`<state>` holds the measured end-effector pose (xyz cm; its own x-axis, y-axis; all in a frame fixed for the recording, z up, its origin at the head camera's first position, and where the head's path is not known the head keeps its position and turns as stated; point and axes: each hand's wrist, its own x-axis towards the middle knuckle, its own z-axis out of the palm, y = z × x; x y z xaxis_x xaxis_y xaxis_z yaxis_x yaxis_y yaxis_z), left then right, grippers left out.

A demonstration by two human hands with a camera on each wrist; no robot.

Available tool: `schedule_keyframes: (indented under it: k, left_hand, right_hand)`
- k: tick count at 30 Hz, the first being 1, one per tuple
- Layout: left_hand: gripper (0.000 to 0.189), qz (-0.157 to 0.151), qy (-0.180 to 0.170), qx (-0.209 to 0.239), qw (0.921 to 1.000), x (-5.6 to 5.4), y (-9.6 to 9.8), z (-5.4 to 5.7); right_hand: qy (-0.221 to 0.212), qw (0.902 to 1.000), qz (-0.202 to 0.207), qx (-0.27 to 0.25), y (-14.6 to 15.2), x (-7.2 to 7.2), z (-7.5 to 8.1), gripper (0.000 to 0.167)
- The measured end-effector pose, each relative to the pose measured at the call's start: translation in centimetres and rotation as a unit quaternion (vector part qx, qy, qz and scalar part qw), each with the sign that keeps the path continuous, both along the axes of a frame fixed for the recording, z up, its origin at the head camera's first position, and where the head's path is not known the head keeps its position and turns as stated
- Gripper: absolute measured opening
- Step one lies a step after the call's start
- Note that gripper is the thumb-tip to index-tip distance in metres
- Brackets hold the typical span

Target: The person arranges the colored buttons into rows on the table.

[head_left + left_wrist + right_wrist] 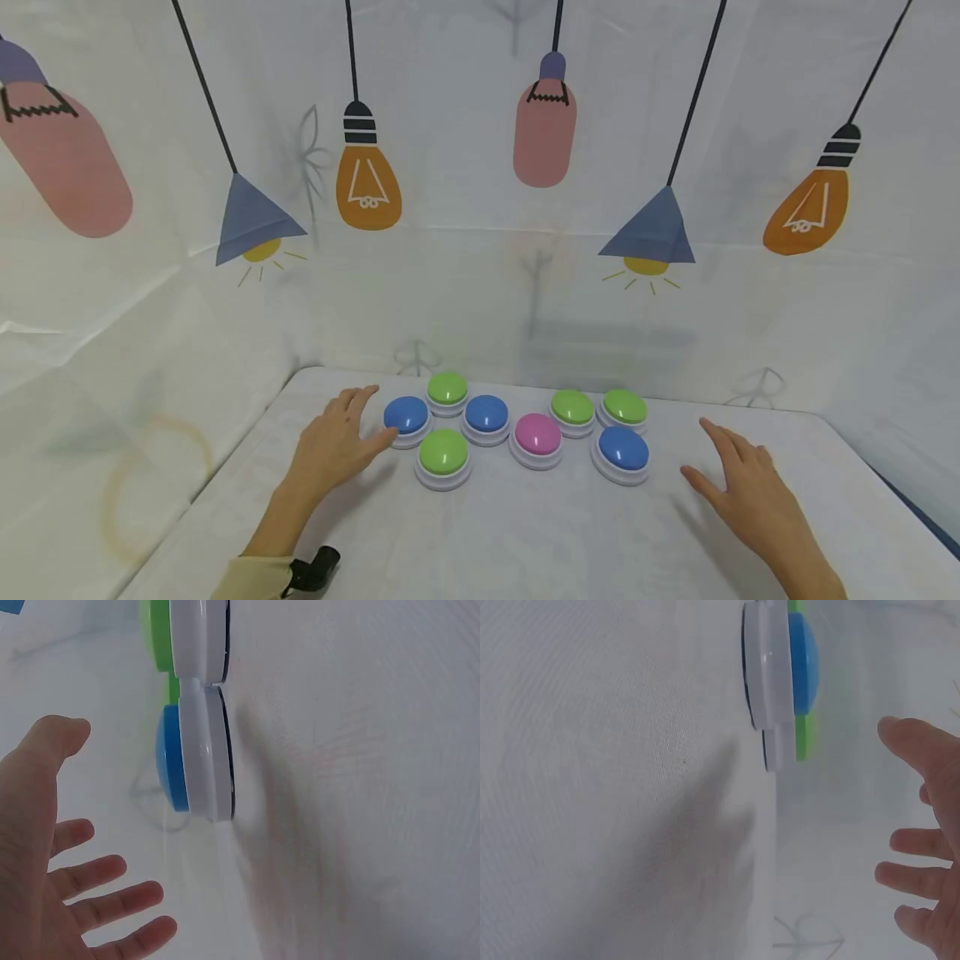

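Note:
Several round push buttons with white bases stand grouped on the white table. My left hand [335,442] hovers at the group's left side, fingers spread and holding nothing. Its thumb overlaps the edge of the leftmost blue button [406,415] in the head view; the left wrist view shows a gap between them. Close by are a front green button [443,452] and a back green button [447,388]. A pink button [537,434] sits mid-group, beside another blue button [487,413]. My right hand [750,492], loosely spread, hovers right of the right blue button [624,448], apart from it.
Two more green buttons [572,407] stand at the back right of the group. White cloth walls [465,292] with printed hanging lamps enclose the table [525,542] behind and at the sides. A black strap device [315,569] is on the left wrist by the sleeve.

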<state>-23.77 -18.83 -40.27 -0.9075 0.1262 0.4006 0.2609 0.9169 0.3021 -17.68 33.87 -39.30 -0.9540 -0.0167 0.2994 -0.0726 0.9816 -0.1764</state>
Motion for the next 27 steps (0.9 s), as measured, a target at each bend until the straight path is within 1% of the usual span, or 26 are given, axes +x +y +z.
schedule_keyframes:
  k: [6, 9, 16, 19, 23, 25, 27]
  left_hand:
    - [0.072, -0.016, -0.003, 0.010, 0.9998, 0.1, 0.3, -0.1]
    - [0.071, -0.024, -0.012, 0.020, 0.9994, 0.1, 0.3, -0.1]
    - [0.067, -0.048, -0.048, 0.030, 0.9973, 0.0, 0.7, -0.2]
    - [0.067, -0.054, -0.063, 0.038, 0.9958, 0.0, 0.8, -0.2]
    - [0.070, -0.065, -0.093, 0.054, 0.9921, 0.0, 0.9, -0.1]
    - [0.071, -0.071, -0.106, 0.058, 0.9902, 0.0, 0.9, -0.1]
    - [0.073, -0.076, -0.115, 0.060, 0.9887, 0.0, 1.0, -0.1]
  right_hand:
    - [-0.011, 0.9998, 0.008, -0.011, -0.2, 0.0, 0.2, 0.075]
    - [-0.010, 0.9998, 0.014, -0.013, -0.4, 0.0, 0.4, 0.071]
    - [-0.009, 0.9989, 0.029, -0.036, -2.2, -0.4, 1.2, 0.071]
    - [0.007, 0.9981, 0.040, -0.046, -3.0, -0.6, 1.6, 0.069]
    - [0.033, 0.9963, 0.053, -0.058, -3.5, -0.7, 1.8, 0.065]
    - [0.030, 0.9963, 0.054, -0.061, -3.7, -0.7, 1.8, 0.065]
    - [0.018, 0.9966, 0.053, -0.061, -3.9, -0.8, 1.8, 0.066]
